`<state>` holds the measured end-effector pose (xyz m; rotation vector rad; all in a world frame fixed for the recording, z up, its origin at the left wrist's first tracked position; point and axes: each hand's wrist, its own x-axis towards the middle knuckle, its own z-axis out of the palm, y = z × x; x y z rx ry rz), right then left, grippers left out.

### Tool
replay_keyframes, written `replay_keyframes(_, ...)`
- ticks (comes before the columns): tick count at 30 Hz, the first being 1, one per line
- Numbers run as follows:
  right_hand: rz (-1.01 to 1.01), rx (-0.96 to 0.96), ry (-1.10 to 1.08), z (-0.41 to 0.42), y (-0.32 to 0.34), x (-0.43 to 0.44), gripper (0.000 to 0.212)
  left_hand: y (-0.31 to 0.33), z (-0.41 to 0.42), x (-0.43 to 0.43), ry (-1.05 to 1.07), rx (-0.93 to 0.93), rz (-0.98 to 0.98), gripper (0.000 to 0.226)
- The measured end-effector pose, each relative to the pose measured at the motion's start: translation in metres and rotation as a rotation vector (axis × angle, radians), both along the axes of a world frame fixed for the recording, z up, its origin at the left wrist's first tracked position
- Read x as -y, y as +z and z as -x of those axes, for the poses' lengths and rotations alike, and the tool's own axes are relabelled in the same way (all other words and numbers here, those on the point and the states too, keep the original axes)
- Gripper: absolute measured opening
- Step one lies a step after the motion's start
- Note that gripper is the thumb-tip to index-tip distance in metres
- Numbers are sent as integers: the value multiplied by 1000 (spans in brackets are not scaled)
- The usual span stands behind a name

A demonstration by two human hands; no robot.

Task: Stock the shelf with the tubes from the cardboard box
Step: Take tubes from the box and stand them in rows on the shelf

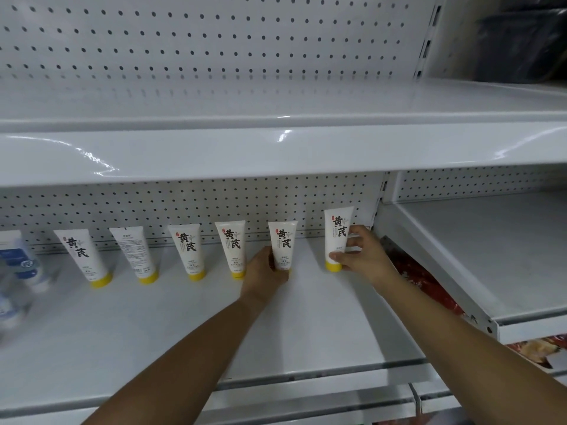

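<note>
1. Forearms reach from six o'clock over the shelf; left hand grips the middle tube low, and right hand pinches the end tube at its three o'clock.
2. Tubes stand on narrow caps; a careless release could topple the row toward nine o'clock.

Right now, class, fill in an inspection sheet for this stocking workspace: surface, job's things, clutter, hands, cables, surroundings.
Surface: glossy white metal shelf.
Job's things: six white plastic tubes with yellow caps stand cap-down in a row; second from left shows its back; cardboard box not in view.
Clutter: blurred blue-and-white packs at the left end.
Hands: left hand grips the fifth tube; right hand grips the sixth tube.
Cables: nothing seen.
Surroundings: white pegboard back panel; red packaging lower right; dark bin upper right.
</note>
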<state>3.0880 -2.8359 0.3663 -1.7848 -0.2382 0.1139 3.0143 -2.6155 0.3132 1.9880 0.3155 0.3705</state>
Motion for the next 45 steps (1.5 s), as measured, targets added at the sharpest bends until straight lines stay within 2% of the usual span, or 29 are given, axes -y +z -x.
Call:
replay_keyframes(3,-1,8,3,0,-1,1,55,1,6,0,7,17,15,47)
replay_keyframes(5,3,13,2,0,-1,2,55,2,15,1,96,30,51,64)
replay_keyframes(7,1,18,5,0,0,3,55,1,28,6,193,96,115,70)
replay_keyframes(11,14,25,0,2,-3,7,54,7,52,28,187,226,112,58)
replay_keyframes(16,18,35,8,3,-3,2,57,12,65,50,87,224,87,48)
replay_keyframes(22,-9,51,18,7,0,-6,55,18,63,44,97,273,132,40)
replay_keyframes(27,32,62,-15,7,-4,-2,54,55,54,46,66,403,142,34)
replay_keyframes(31,9,44,-17,6,-6,0,55,99,31,53,-31,510,108,40)
replay_keyframes(35,10,50,-25,4,-4,1,55,123,1,64,-93,448,117,55)
replay_keyframes(37,-2,56,-27,4,-2,2,53,128,-9,69,-123,393,108,56)
replay_keyframes(45,-1,65,-35,0,-5,5,54,120,-28,77,-166,278,-1,27)
